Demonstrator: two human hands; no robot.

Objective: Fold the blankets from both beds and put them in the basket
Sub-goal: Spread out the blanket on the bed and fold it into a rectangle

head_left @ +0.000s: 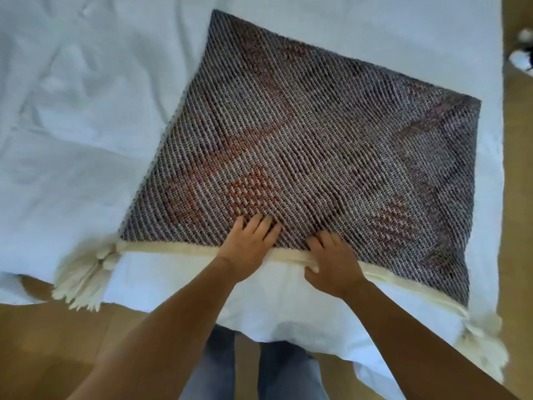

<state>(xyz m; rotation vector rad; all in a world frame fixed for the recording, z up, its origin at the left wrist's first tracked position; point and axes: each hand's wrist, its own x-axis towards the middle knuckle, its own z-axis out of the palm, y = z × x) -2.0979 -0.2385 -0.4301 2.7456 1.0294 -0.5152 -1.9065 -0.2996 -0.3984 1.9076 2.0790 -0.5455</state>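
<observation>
Head view: folded blanket (302, 140) on bed (86, 111), long axis left-right, cream edge (173, 247) nearest the person.
Pose: left hand (248, 246) flat, fingers straight, atop blanket; right hand (331, 264) pinches cream edge.

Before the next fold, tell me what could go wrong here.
1. The left hand and right hand sit close together mid-edge of the blanket, so its corners are free; the fold may come out crooked.
2. The tassels at the near right corner hang over the edge of the sheet and could drag that side toward the floor.
3. That wrinkled sheet may bunch up with the lift.
</observation>
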